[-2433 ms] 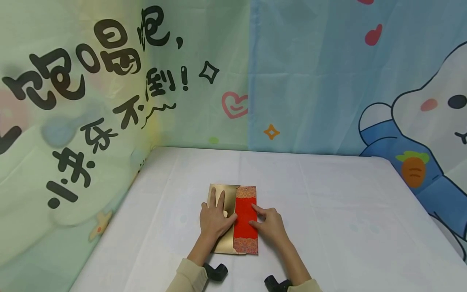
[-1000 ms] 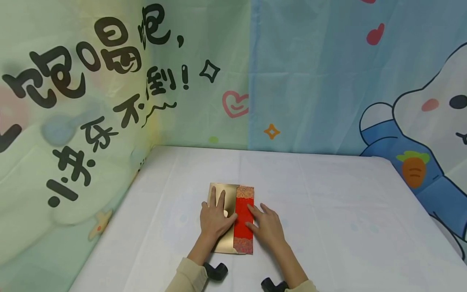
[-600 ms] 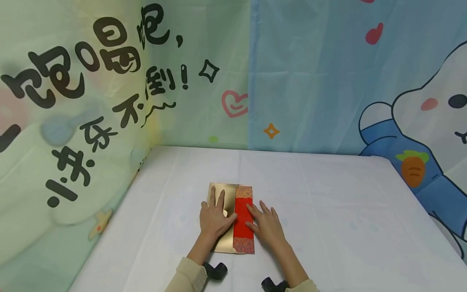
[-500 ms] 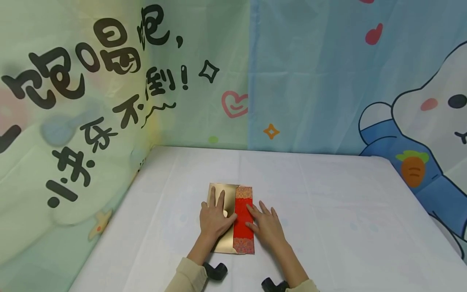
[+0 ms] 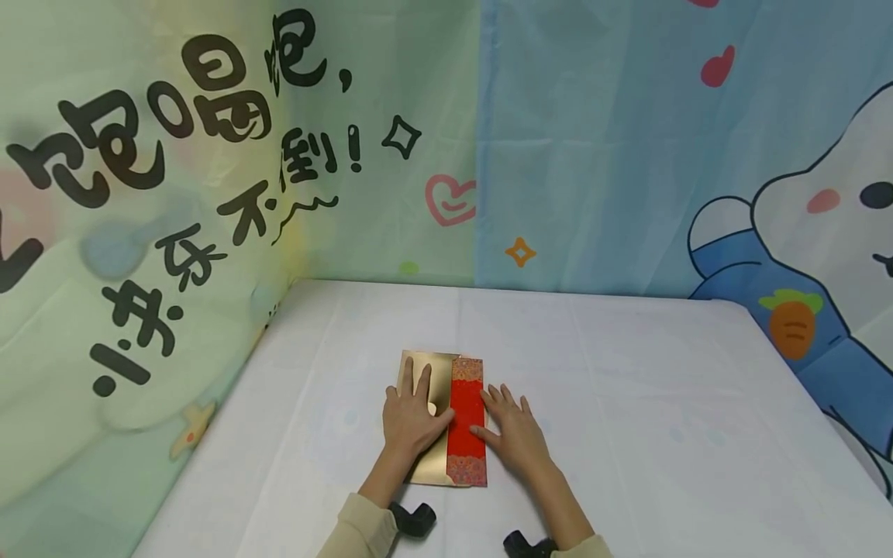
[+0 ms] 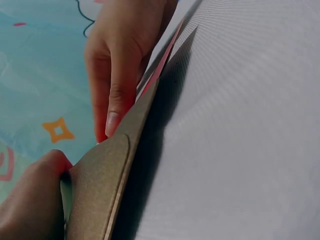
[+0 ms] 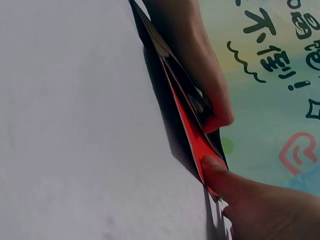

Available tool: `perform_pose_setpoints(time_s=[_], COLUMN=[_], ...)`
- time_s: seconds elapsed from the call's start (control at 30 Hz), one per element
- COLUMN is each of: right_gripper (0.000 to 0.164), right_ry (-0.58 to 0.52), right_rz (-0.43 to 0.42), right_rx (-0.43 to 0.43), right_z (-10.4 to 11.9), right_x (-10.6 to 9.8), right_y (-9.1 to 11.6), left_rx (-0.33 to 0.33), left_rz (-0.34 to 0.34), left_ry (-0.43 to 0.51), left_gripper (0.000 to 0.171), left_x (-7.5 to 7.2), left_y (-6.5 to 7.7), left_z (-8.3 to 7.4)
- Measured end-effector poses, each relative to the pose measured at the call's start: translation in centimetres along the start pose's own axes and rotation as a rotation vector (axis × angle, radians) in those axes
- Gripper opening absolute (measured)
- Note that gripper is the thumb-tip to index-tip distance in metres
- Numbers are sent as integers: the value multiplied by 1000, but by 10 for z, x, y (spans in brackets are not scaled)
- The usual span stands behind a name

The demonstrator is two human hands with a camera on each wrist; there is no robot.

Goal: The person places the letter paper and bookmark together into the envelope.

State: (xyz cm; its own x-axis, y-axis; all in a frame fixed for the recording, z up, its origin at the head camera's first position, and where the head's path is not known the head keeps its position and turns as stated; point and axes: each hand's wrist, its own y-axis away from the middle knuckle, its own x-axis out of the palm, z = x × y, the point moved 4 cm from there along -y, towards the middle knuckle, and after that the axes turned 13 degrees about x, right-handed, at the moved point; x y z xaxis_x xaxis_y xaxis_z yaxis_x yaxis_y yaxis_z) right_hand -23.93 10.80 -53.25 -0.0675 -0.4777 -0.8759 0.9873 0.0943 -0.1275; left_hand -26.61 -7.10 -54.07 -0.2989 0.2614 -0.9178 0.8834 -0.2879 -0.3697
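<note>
A flat gold paper envelope [image 5: 438,380] lies on the white table, with a pale round spot partly hidden by fingers. Along its right side shows a red paper strip [image 5: 466,422] with patterned bands at both ends. My left hand [image 5: 409,422] rests spread on the gold part, thumb reaching to the red strip. At the right edge, my right hand [image 5: 518,436] has its fingers extended. In the right wrist view its thumb [image 7: 217,170] touches the red paper [image 7: 192,137]. From the left wrist, the gold layers [image 6: 100,185] appear edge-on, slightly raised from the cloth.
White cloth covers the table [image 5: 628,411] around the paper. A printed curtain [image 5: 593,155] with characters and a cartoon animal stands behind and at the left. Black wrist devices [image 5: 413,519] sit by both cuffs.
The red strip's outer edge has shifted slightly left, so less red shows. My right fingers have gone from a bent grasp at that edge to a straighter spread. My left hand stays put.
</note>
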Motion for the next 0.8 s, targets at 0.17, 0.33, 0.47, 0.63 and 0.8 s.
perform_pose_setpoints(time_s=[0.17,0.33,0.47,0.63,0.8], right_gripper=[63,61,61,60,61], right_ry=[-10,-7,9,33,25], right_rz=[43,68,55,17,3], right_rx=[-24,-31,-37,-46,-34], right_z=[-1,1,3,6,7], right_x=[0,3,5,8,10], right_y=[-3,-5,-6,-6,-5], left_rx=[8,8,11,17,10], left_rz=[-3,-2,-18,-43,-23], left_ry=[-5,-15,-22,-20,-23], left_gripper=[82,82,82,80,83], left_x=[0,0,0,-1,1], left_y=[0,0,0,0,0], left_z=[0,1,0,-1,-1])
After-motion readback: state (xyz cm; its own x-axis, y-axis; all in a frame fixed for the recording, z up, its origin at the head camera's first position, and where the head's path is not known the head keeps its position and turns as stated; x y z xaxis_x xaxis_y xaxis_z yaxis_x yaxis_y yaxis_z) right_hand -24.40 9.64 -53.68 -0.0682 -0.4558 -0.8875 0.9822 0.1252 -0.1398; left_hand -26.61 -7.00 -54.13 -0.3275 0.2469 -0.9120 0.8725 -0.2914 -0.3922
